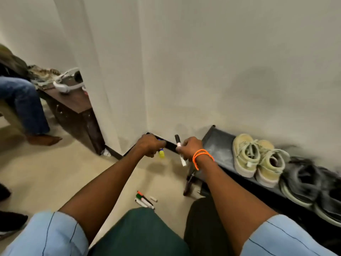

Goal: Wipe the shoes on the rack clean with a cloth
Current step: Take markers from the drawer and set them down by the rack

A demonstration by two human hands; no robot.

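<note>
The shoes [258, 156] sit on the rack [217, 143] to the right, rack running away along the wall; the right hand [190, 146], nearer, grips a marker [180, 148]; the left hand [149, 145] grips a glue stick [161, 153]; no cloth shows.

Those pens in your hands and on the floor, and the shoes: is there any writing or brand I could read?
None can be read.
Left hand's yellow-capped marker: blurred.
Right hand's white marker: print illegible.
Floor markers: too small.
Pale shoes: no visible brand.
</note>
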